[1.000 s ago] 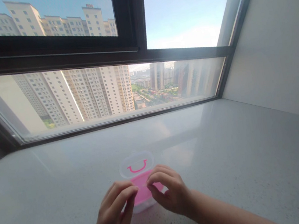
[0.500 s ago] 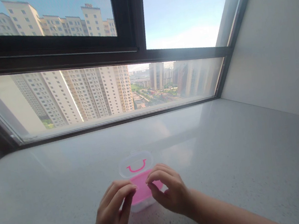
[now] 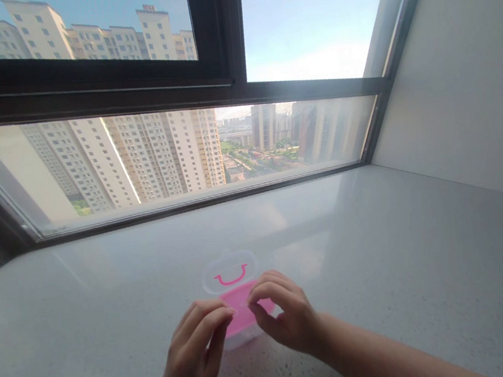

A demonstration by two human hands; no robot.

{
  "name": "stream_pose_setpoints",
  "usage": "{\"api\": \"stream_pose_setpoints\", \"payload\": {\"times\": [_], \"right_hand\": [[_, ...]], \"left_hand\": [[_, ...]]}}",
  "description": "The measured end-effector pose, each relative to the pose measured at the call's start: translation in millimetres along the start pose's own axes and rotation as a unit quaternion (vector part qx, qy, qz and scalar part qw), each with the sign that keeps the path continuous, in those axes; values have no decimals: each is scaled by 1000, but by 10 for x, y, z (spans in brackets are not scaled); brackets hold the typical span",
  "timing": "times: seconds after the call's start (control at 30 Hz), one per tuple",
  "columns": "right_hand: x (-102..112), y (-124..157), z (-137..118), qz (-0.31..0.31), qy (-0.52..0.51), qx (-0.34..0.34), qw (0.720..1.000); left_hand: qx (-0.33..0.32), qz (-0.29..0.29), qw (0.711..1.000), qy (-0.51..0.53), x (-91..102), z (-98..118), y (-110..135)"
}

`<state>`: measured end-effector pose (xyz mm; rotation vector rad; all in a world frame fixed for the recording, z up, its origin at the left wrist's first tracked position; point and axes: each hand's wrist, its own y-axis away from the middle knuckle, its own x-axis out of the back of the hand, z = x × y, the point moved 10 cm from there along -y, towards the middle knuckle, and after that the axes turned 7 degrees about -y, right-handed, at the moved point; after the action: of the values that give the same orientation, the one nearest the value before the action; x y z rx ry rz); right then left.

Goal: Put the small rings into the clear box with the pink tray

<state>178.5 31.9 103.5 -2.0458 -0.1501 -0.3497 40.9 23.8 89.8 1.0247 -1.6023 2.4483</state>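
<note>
A small plastic box with a clear body (image 3: 244, 338) stands on the pale speckled sill. Its clear lid (image 3: 214, 275), with a pink handle (image 3: 233, 281), is swung back on the far side. A pink inner tray (image 3: 242, 321) fills the top of the box. Over the tray's left side my left hand (image 3: 198, 339) has thumb and fingers pinched together. My right hand (image 3: 285, 315) pinches thumb and forefinger over its right side, curled so a gap shows behind the tips. The fingertips nearly meet above the tray. Whatever they pinch is too small to make out.
The speckled sill (image 3: 408, 272) spreads around the box. Behind it runs a dark window frame (image 3: 152, 217), with tall buildings outside. A white wall (image 3: 468, 102) borders the sill on the right.
The box and both hands have shifted slightly away from me and to the right. My left fingertips have come a little closer to the right ones; both pinches look the same.
</note>
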Motion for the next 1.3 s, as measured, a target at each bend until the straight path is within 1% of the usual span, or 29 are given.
{"api": "stream_pose_setpoints", "payload": {"times": [0.17, 0.33, 0.53, 0.73, 0.93, 1.3], "right_hand": [[-25, 1, 8, -12, 13, -2, 1000], [-73, 12, -22, -29, 22, 11, 999], [-160, 40, -77, -56, 27, 34, 997], [-204, 46, -109, -83, 29, 37, 995], [-216, 65, -128, -83, 36, 43, 995], [-266, 69, -124, -105, 36, 39, 993]], "left_hand": [[-1, 3, 1000, 6, 8, 14, -4], [-5, 7, 1000, 10, 17, 29, -6], [-32, 13, 999, 20, 19, 88, 3], [-35, 15, 999, 23, 21, 88, 23], [-43, 8, 999, 20, 10, 121, 22], [-49, 5, 999, 22, 8, 175, 34]]}}
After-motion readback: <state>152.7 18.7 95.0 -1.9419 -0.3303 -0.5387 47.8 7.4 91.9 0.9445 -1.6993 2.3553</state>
